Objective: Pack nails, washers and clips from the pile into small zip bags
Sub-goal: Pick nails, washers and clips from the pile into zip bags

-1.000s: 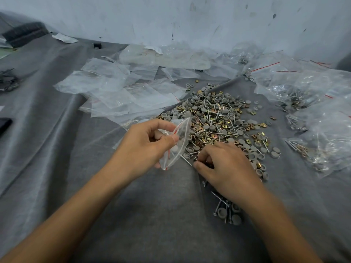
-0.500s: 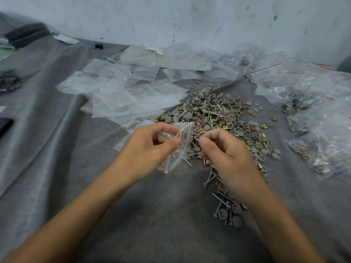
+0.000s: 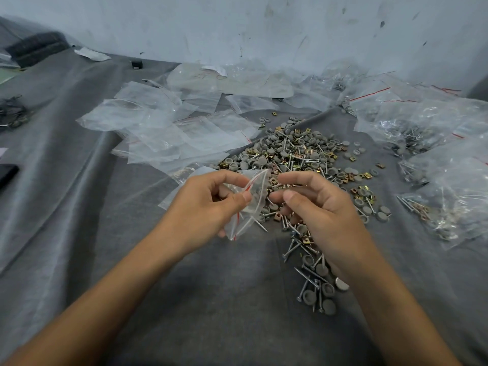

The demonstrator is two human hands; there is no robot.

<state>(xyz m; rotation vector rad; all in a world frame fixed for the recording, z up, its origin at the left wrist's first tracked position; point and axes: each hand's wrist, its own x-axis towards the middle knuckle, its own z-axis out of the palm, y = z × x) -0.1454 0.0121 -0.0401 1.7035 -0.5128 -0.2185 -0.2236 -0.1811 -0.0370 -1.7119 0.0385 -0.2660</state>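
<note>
Clear, crinkled plastic with a thin red seal line makes up the small zip bag. It is held on edge, so the red line runs steeply from its top corner to its lower corner, on the side facing the right hand. The lower corner points down toward the grey felt-covered surface.

The left hand pinches the bag near its upper part between the thumb and curled fingers. This puts the bag at that hand's fingertips, between the two hands and raised off the surface. The right hand hovers just beside the bag's sealed edge, fingers curled and thumb drawn toward the index finger. Whether it pinches any piece I cannot tell.

Just beyond both hands lies the pile of silver nails, grey round washers and brass-coloured square clips. It spreads loosely on the surface, and its near edge reaches under the right hand's fingers. A smaller scatter of nails and grey washers lies beside the right wrist, nearer the person than the hand.

Beyond the left hand lie flat empty clear zip bags, overlapping one another. Well to the right of the right hand sit filled clear bags, with nails and washers showing through the plastic.
</note>
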